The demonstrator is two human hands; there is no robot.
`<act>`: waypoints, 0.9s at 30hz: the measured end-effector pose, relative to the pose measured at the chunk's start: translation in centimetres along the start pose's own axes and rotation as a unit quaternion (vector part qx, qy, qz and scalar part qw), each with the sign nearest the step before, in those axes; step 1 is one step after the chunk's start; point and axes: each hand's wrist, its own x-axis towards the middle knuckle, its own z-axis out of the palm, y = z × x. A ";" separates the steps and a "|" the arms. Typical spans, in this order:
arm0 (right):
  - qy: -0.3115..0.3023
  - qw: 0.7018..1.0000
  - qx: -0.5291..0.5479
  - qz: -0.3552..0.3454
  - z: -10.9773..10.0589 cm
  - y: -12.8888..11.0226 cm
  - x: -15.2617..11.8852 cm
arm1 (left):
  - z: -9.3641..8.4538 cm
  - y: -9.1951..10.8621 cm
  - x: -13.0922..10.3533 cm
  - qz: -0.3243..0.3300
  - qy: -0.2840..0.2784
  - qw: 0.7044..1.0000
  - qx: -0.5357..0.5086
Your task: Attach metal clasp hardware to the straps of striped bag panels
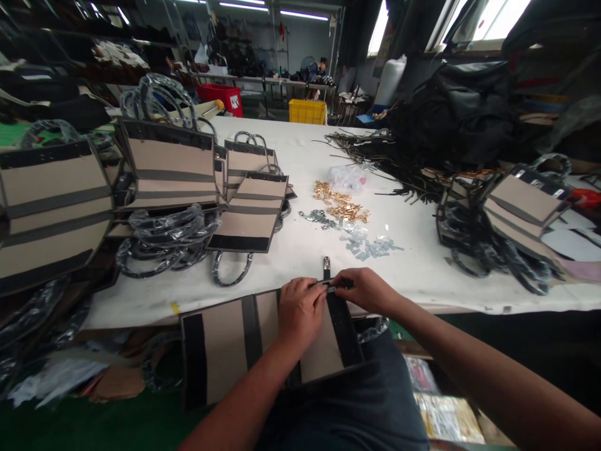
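Note:
A flat, unfolded handbag body (225,354) in beige with black and grey bands lies across my lap and against the table edge. My left hand (300,313) presses on it, fingers bent together over its upper edge. Close beside, my right hand (364,289) is closed in a pinch at that edge, by the left fingertips; what it pinches is small, dark and mostly hidden. A short black strap tab (327,267) with a shiny metal fitting sticks up beyond both hands. A plastic-wrapped handle (374,330) shows under the bag body's right side.
Gold metal fittings (345,205) and flat grey metal plates (373,246) lie in piles beyond my hands. Several similar bag bodies (171,156) with wrapped handles are stacked left; another stack (521,203) stands right. Black strips (370,150) spread behind. A person (317,70) sits far back.

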 end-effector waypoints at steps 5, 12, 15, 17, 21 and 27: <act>0.037 0.997 -0.023 -0.061 0.8 0.3 -0.6 | 0.2 -0.2 -0.1 -0.002 -0.008 1.000 -0.001; 0.025 0.997 -0.039 -0.066 0.6 0.4 -0.3 | 0.3 0.2 0.3 -0.030 -0.020 0.999 -0.007; 0.025 0.997 -0.048 -0.052 0.7 0.2 -0.3 | 0.3 0.3 0.5 -0.037 -0.021 0.999 -0.013; 0.034 0.997 -0.056 -0.033 0.7 0.1 -0.3 | 0.3 0.3 0.7 -0.037 -0.023 0.999 -0.015; 0.029 0.997 -0.064 -0.016 0.5 -0.2 -0.2 | -0.1 -0.1 1.2 -0.008 -0.042 0.999 -0.018; -0.005 0.997 -0.075 -0.032 -0.1 -0.3 0.2 | -0.5 -0.6 1.9 0.001 -0.056 0.998 -0.032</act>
